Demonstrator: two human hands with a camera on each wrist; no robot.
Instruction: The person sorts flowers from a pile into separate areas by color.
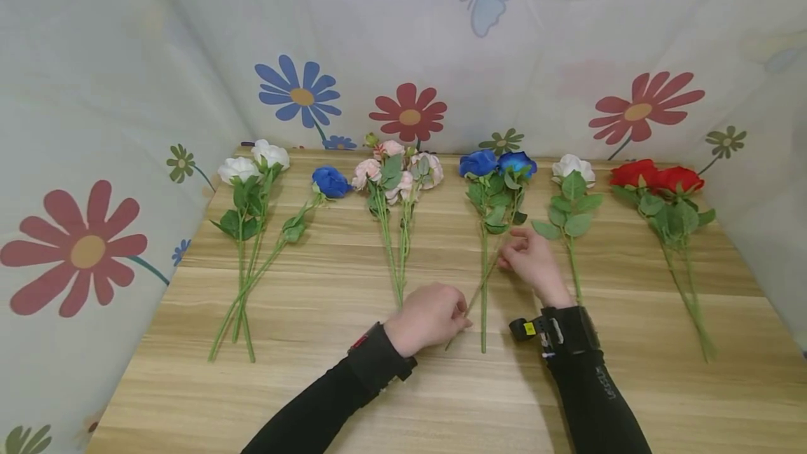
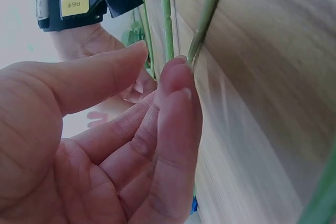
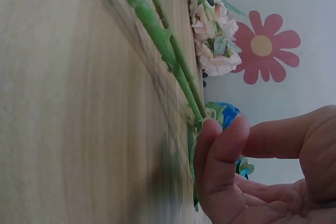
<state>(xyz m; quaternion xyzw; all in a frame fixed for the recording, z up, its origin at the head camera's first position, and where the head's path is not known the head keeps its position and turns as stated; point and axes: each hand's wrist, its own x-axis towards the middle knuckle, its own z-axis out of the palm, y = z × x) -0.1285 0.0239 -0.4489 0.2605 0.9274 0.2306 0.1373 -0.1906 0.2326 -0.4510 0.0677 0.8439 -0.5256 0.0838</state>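
Two blue roses [image 1: 478, 163] lie with their stems crossing at the middle of the wooden table. My right hand [image 1: 532, 261] pinches the slanted stem of the right-hand blue rose [image 1: 517, 164] just below its leaves; the fingertips meet at that stem in the right wrist view. Near the lower end of this slanted stem [image 2: 203, 22] is my left hand [image 1: 430, 317], its fingertips right beside the stem. A gap shows between thumb and fingers in the left wrist view. The straighter green stem [image 1: 483, 321] lies between both hands.
Pink roses [image 1: 400, 174] lie left of the hands; farther left, two white roses [image 1: 255, 162] and a blue rose [image 1: 330, 181] cross stems. Right of the hands are a white rose [image 1: 573, 169] and red roses [image 1: 658, 175]. A flower-printed cloth [image 1: 536, 62] hangs behind the table [image 1: 454, 412].
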